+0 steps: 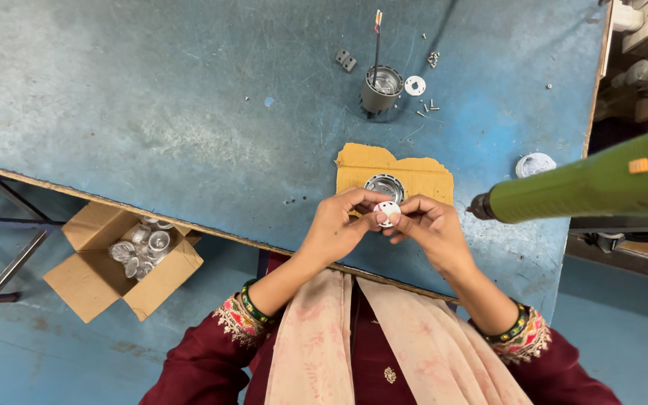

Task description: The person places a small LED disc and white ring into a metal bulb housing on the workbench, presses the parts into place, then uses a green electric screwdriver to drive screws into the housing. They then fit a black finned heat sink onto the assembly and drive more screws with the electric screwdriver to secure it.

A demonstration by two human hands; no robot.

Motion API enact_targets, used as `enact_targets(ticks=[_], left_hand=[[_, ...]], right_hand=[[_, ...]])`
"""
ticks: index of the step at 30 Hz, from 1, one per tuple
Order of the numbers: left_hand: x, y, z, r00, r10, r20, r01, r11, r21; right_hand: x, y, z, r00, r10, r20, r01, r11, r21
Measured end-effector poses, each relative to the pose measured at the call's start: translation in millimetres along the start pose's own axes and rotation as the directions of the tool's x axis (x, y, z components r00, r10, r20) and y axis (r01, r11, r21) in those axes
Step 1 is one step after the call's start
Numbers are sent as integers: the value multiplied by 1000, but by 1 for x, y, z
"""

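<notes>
head view, held part: small round white disc (pixel 387 212) with red marks, pinched between the fingertips of both my hands, just above the near edge of the bench.
head view, left hand: my left hand (pixel 337 225) is curled nearly closed, thumb and forefinger gripping the disc's left rim.
head view, right hand: my right hand (pixel 429 225) is likewise curled, fingertips closed on the disc's right rim; palm turned inward.
head view, under the hands: a torn piece of cardboard (pixel 414 174) lies flat on the blue bench (pixel 151 97); a round metal housing (pixel 384 184) sits on it, just beyond the disc and my fingertips, apart from them.
head view, far bench: a grey cylindrical housing (pixel 379 91) stands upright with a wire rising from it; a white ring (pixel 415 85) lies just to its right, loose screws (pixel 430 106) near, a small metal bracket (pixel 346 59) to its left.
head view, right side: a green powered screwdriver (pixel 586 184) hangs at an angle, tip near my right hand, not touching it; a white round cap (pixel 535 164) lies behind it.
head view, floor left: an open cardboard box (pixel 95 289) holds shiny metal housings (pixel 138 247).
</notes>
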State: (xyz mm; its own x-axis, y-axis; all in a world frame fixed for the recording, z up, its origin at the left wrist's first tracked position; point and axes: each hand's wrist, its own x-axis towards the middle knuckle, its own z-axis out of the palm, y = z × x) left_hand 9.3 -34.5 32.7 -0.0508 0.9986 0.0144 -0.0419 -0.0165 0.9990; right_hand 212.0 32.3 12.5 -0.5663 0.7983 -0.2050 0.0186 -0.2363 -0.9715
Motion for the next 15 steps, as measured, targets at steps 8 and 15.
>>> enact_targets(ticks=[8, 15], left_hand=[[4, -3, -5, 990, 139, 12, -139, 979, 147], [12, -8, -16, 973, -141, 180, 173, 968, -181]], right_hand=[[0, 3, 7, 1000, -5, -10, 5, 1000, -11], [3, 2, 0, 995, 99, 31, -101, 991, 88]])
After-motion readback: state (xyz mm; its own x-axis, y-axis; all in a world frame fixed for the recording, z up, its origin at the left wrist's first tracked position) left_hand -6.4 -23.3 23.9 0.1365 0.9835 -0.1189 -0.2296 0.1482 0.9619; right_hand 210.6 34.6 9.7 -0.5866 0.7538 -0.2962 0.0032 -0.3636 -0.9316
